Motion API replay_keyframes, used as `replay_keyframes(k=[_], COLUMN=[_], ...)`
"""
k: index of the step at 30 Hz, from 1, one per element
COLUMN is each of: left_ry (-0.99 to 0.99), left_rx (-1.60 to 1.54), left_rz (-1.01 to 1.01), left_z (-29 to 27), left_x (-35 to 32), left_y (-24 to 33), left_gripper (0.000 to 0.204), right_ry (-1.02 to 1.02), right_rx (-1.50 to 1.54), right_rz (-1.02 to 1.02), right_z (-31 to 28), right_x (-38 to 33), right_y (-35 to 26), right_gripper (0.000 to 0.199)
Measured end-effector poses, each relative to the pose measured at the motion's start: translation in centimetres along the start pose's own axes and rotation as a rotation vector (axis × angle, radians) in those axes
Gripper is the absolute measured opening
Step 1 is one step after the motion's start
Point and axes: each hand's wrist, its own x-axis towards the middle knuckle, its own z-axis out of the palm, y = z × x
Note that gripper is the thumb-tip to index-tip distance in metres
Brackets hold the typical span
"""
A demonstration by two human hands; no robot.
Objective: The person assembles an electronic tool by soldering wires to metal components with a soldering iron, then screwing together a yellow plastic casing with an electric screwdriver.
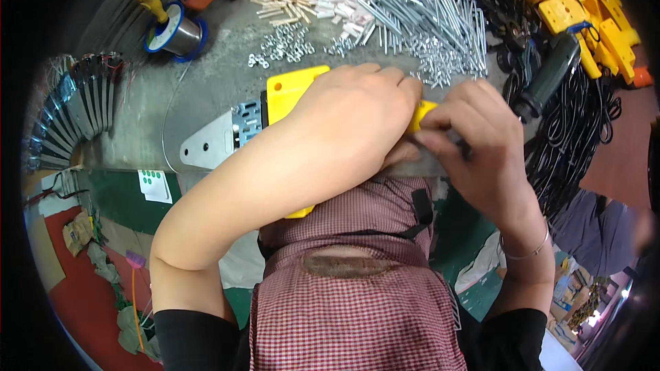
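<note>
A tool with a yellow plastic body [292, 91] lies across the bench edge in front of me. From its left end sticks out a tapering grey metal plate [210, 143] with holes, joined by a slotted metal bracket [247, 122]. My left hand [368, 106] is wrapped over the yellow body from above, its fingertips mostly hidden behind it. At the right end of the body, a narrow yellow handle [425, 113] shows between my hands. My right hand [485, 141] has its thumb and forefinger pinched against that handle end; whatever small thing they may hold is hidden.
Beyond the hands lie piles of nuts [282, 45], long screws [426, 10] and short screws [440, 62]. A solder wire spool [177, 34] stands far left, with metal plates [79, 106] fanned out nearer. Black cables [567, 144], a dark screwdriver-like tool [553, 72] and yellow housings [570, 10] crowd the right.
</note>
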Motion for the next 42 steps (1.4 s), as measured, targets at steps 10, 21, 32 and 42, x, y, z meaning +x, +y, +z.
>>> replay_keyframes(k=[10,21,32,42], left_ry=[0.162,0.074,0.130,0.156], left_rx=[0.291,0.554,0.118,-0.688], left_rz=[0.113,0.386,0.228,-0.102], left_z=[-2.8,-2.0,-4.2,-6.4], left_x=[5.8,7.5,5.4,0.1], left_y=[-9.9,-11.4,-7.2,-4.8], left_gripper=[0.015,0.025,0.018,0.014], right_ry=[-0.207,0.004,0.460,0.195], right_rx=[0.300,-0.062,0.406,0.848], right_rz=[0.398,-0.225,0.401,0.520], right_z=[-1.7,-0.1,-0.2,-0.5], right_x=[1.6,-0.3,3.5,3.7], right_y=[0.1,1.5,1.3,-0.4], right_gripper=[0.031,0.022,0.021,0.019])
